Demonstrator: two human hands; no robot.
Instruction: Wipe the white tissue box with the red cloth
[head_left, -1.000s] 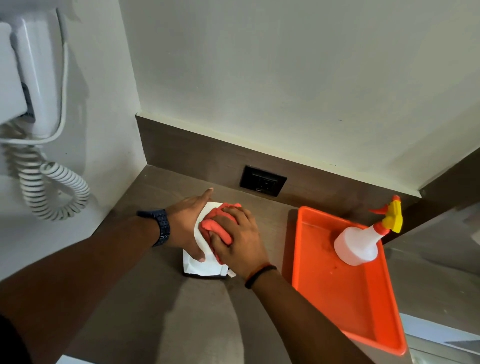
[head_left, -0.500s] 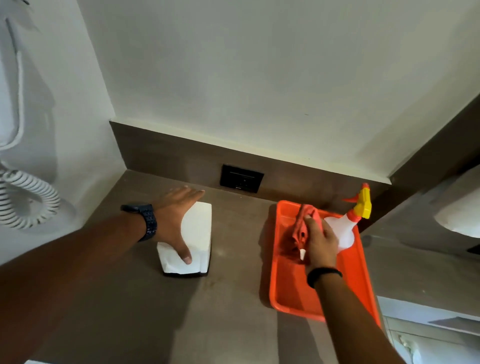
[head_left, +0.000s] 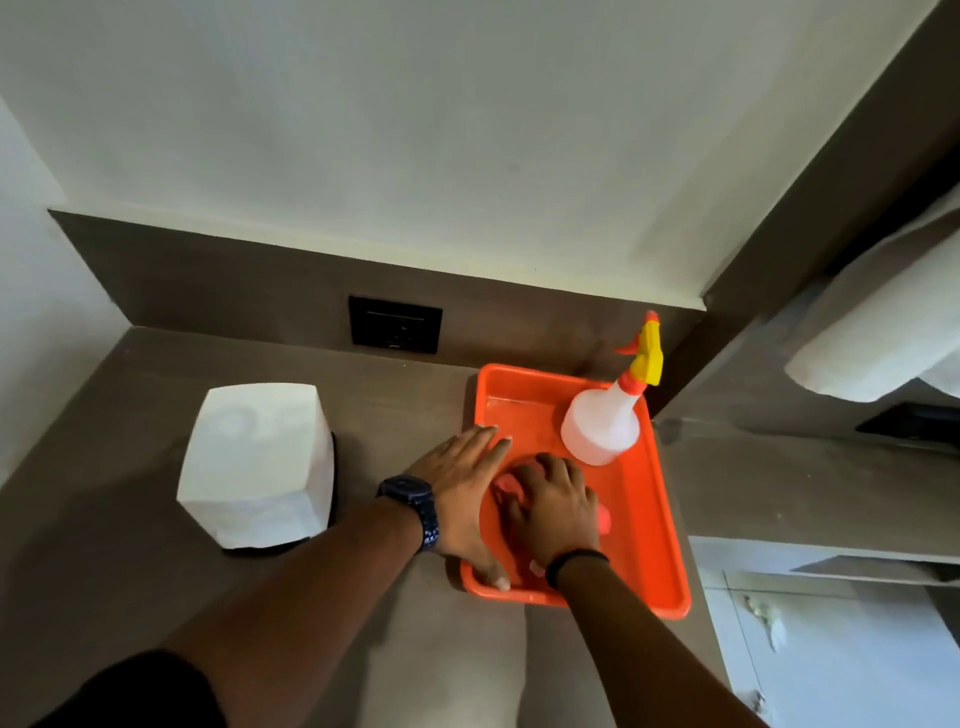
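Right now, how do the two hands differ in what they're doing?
The left hand lies flat and open across the tray rim, holding nothing; the right hand presses down on the red cloth inside the tray. The left wrist has a dark watch, the right a thin black band. Neither touches the tissue box.

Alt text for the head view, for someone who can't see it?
Both hands are at an orange tray: the right hand presses the red cloth, the left hand rests on the rim. A spray bottle stands behind; the white tissue box sits untouched at left.
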